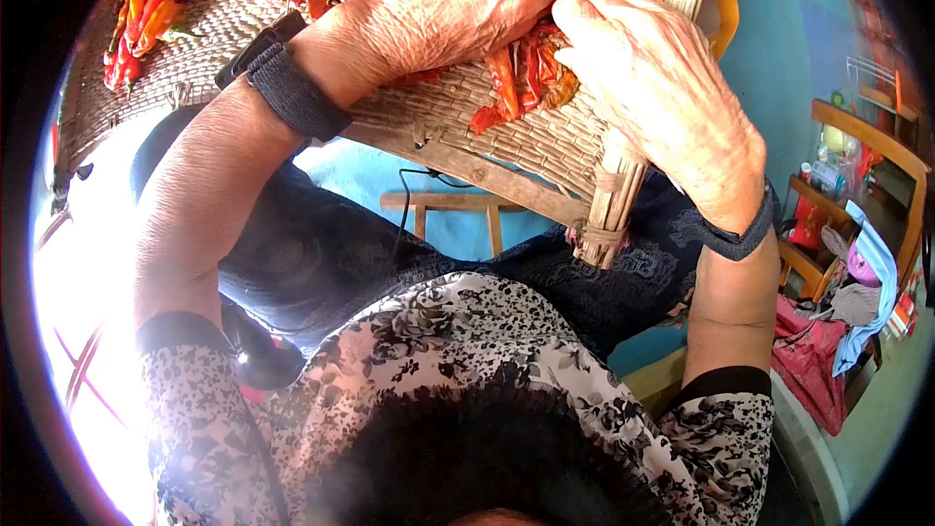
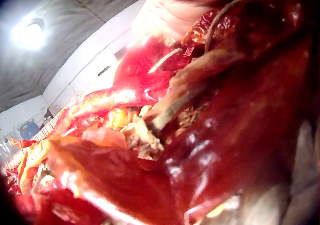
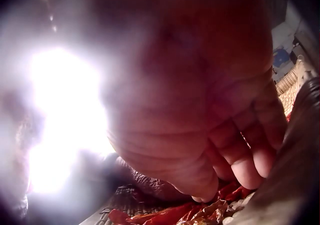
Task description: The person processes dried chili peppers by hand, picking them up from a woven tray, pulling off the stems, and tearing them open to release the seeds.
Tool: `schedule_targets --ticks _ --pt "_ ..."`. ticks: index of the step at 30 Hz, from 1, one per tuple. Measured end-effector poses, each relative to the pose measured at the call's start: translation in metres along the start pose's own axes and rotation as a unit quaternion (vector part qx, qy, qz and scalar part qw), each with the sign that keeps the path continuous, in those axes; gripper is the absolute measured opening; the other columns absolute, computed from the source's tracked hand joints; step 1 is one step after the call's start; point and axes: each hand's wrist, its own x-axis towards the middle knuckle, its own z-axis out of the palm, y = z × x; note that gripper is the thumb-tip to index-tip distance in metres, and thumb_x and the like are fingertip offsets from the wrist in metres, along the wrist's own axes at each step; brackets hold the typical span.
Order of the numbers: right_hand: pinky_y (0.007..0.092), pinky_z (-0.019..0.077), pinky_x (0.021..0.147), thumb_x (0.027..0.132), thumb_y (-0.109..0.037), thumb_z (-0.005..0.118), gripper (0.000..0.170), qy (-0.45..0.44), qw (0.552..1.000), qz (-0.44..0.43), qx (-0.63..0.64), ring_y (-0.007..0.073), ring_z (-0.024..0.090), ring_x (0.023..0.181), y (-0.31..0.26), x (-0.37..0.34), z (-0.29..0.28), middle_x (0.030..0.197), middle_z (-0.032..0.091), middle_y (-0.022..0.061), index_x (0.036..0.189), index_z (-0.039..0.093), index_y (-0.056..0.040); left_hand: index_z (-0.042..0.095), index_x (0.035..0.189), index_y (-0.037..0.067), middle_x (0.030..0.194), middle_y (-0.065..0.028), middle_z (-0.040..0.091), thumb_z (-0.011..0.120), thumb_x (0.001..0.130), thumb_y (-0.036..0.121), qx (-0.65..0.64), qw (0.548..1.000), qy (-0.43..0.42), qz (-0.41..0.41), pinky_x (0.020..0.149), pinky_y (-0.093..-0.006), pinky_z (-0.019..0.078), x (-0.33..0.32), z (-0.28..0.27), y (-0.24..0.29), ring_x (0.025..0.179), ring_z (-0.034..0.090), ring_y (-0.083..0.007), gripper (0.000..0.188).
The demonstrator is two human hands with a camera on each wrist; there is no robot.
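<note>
Dried red chillies [image 1: 511,83] lie in a loose heap on a woven rope mat with a wooden edge [image 1: 467,168]. Over the heap, my left hand [image 1: 458,5] bends its fingers down and grips a chilli, its fingertips hidden in the head view. My right hand [image 1: 657,88] is close beside it, thumb and fingers curled down and pinching among the chillies. In the left wrist view, glossy wrinkled chillies [image 2: 115,172] with dry stems fill the front. From the right wrist, bent fingers [image 3: 245,172] reach down to red chilli pieces [image 3: 160,216].
A separate bunch of red and orange chillies [image 1: 156,15] lies at the mat's far left. Bound sticks [image 1: 609,209] form its near corner, above my knees. Below stands a small wooden stool [image 1: 453,203]. At right, a wooden chair [image 1: 877,136] stands near cloths [image 1: 813,360].
</note>
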Motion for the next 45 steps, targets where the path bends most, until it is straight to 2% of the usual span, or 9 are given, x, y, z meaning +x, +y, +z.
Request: schedule_targets --ticks 15,17,24,27,30,32,36,38,45 --pt "0.0441 0.0486 0.087 0.084 -0.009 0.065 0.027 -0.086 0.996 0.024 -0.006 0.0368 0.059 0.098 -0.007 0.002 -0.013 0.1 0.06 0.0174 0.108 0.055 -0.0002 0.059 0.081 0.008 0.074 -0.0046 0.057 0.063 0.08 0.017 -0.007 1.0 -0.013 -0.005 0.058 -0.032 0.0527 0.002 -0.003 0.001 0.069 0.062 -0.022 0.01" --pt "0.0425 0.0391 0.106 0.083 -0.003 0.061 0.049 -0.049 0.998 0.029 0.014 0.0318 0.05 0.117 -0.012 -0.011 -0.014 0.119 0.051 0.0196 0.129 0.048 0.0045 0.059 0.08 0.008 0.073 -0.0041 0.057 0.064 0.079 0.016 -0.004 1.0 -0.014 -0.005 0.059 -0.0318 0.0529 0.002 -0.003 0.001 0.069 0.062 -0.0216 0.01" --pt "0.0426 0.0397 0.106 0.083 -0.004 0.061 0.046 -0.064 0.997 0.043 0.028 0.0328 0.052 0.114 -0.015 -0.01 -0.014 0.117 0.052 0.0199 0.126 0.049 0.0054 0.058 0.079 0.009 0.073 -0.0045 0.057 0.064 0.078 0.015 -0.015 1.0 -0.01 -0.021 0.057 -0.0323 0.053 0.002 0.0 0.001 0.068 0.062 -0.0221 0.009" --pt "0.0422 0.0402 0.105 0.083 -0.004 0.06 0.043 0.019 0.999 0.003 -0.046 0.0329 0.052 0.112 -0.015 -0.01 -0.008 0.116 0.052 0.0196 0.124 0.05 0.006 0.057 0.079 0.008 0.073 -0.0051 0.057 0.063 0.078 0.015 -0.036 0.999 0.013 -0.013 0.057 -0.0324 0.0528 0.001 0.001 -0.001 0.069 0.063 -0.0225 0.009" --pt "0.0415 0.0403 0.105 0.084 -0.005 0.06 0.042 -0.012 0.999 0.024 -0.021 0.0329 0.052 0.113 -0.017 -0.004 -0.017 0.116 0.053 0.0199 0.123 0.051 0.006 0.057 0.079 0.008 0.074 -0.0057 0.057 0.063 0.078 0.015 -0.018 1.0 -0.007 -0.02 0.057 -0.0326 0.0527 0.002 -0.001 0.001 0.07 0.063 -0.0226 0.009" --pt "0.0409 0.0404 0.105 0.084 -0.005 0.061 0.043 -0.162 0.982 0.098 0.019 0.0321 0.053 0.113 -0.018 0.005 -0.027 0.116 0.053 0.0199 0.124 0.051 0.0061 0.057 0.079 0.008 0.074 -0.0056 0.057 0.063 0.078 0.015 -0.016 1.0 -0.002 -0.016 0.057 -0.0326 0.0526 0.001 -0.001 0.001 0.07 0.063 -0.0224 0.009" --pt "0.0416 0.0413 0.105 0.084 -0.005 0.062 0.043 -0.103 0.994 0.046 -0.014 0.0331 0.054 0.114 -0.016 0.0 -0.023 0.116 0.053 0.021 0.124 0.051 0.0062 0.058 0.08 0.008 0.073 -0.005 0.057 0.064 0.078 0.016 0.001 1.0 -0.007 -0.007 0.058 -0.0325 0.0527 0.003 -0.003 0.002 0.07 0.063 -0.0224 0.01" --pt "0.0436 0.0483 0.093 0.085 -0.01 0.065 0.027 -0.069 0.997 0.023 -0.04 0.0359 0.059 0.103 -0.006 0.004 -0.009 0.104 0.061 0.0173 0.109 0.056 -0.0013 0.058 0.08 0.008 0.073 -0.0048 0.057 0.064 0.078 0.016 0.0 1.0 -0.009 -0.011 0.058 -0.0324 0.0528 0.002 -0.002 0.001 0.07 0.063 -0.0224 0.01" --pt "0.0434 0.046 0.099 0.086 -0.012 0.066 0.03 -0.023 0.997 0.02 -0.067 0.036 0.057 0.11 -0.008 -0.002 -0.006 0.11 0.061 0.0178 0.113 0.055 -0.0019 0.059 0.082 0.008 0.074 -0.0048 0.057 0.064 0.078 0.016 -0.004 1.0 -0.015 -0.017 0.059 -0.0329 0.0532 0.001 0.001 0.0 0.07 0.063 -0.0222 0.01"
